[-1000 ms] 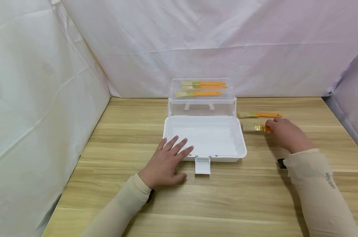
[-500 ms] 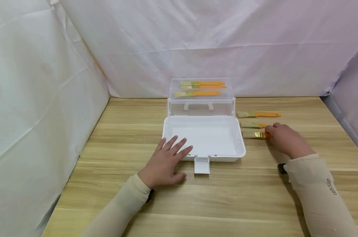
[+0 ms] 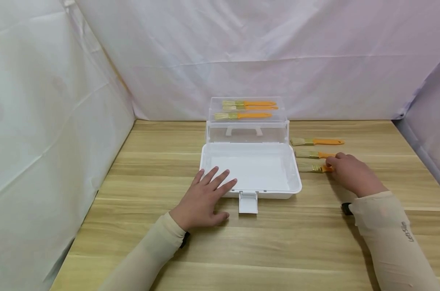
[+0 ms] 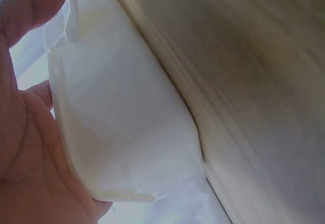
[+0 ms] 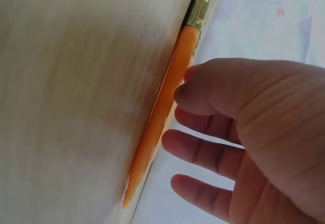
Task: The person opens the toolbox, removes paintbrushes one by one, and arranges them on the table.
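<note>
Right of the open white box (image 3: 250,169), on the tabletop (image 3: 278,242), the right hand (image 3: 351,173) hovers over the nearest brush (image 3: 314,168), fingers loosely curled, holding nothing. Left hand (image 3: 205,198) lies flat, steadying the box's front rim. Pick-up stage, likely; next needs a pinch on the orange handle.
</note>
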Motion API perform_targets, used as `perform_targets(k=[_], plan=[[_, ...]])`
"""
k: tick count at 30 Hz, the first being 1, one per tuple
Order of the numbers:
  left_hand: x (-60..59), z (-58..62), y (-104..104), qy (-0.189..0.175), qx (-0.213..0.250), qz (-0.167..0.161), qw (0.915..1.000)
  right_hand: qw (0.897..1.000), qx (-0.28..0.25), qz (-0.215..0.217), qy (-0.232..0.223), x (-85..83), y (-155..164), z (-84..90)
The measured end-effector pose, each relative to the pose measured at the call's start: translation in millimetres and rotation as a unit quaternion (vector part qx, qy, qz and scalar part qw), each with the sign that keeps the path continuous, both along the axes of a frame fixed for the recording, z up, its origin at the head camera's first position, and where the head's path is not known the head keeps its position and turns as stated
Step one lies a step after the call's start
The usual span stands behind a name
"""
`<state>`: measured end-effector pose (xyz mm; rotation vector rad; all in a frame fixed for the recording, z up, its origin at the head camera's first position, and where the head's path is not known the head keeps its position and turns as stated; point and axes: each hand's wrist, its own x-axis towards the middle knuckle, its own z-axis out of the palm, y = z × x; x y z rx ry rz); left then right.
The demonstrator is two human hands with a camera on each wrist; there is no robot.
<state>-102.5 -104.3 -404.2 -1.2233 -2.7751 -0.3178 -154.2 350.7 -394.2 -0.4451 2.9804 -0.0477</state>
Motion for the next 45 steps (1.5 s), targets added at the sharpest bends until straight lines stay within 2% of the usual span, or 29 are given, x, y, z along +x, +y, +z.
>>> perform_targets(k=[10, 19, 26, 30, 33, 39, 45], plan=[[0.0, -0.7, 0, -0.003, -0.003, 0.003, 1.0, 0.999, -0.002, 0.018, 0.033, 0.7, -1, 8.0], [0.3, 0.8, 0, -0.01, -0.002, 0.004, 0.9999, 0.995, -0.005, 0.036, 0.093, -10.7, -21, 42.6], [0.4, 0.8, 1, -0.005, -0.001, 0.002, 1.0, 0.991, -0.012, 0.066, 0.119, -28.3, -57, 75.9], [0.5, 0.5, 1, -0.003, -0.002, 0.001, 1.0, 0.986, -0.03, 0.088, 0.139, -40.2, -82, 89.2], [0.7, 0.2, 1, -0.002, 0.0, 0.001, 1.0, 0.985, -0.037, 0.104, 0.134, -50.2, -105, 96.7], [0.7, 0.8, 1, -0.001, 0.001, -0.002, 1.0, 0.988, -0.02, 0.126, 0.089, -72.3, -154, 101.8], [0.5, 0.9, 3, 0.002, -0.002, -0.002, 1.0, 0.987, -0.015, 0.137, 0.087, -91.3, -185, 93.0]])
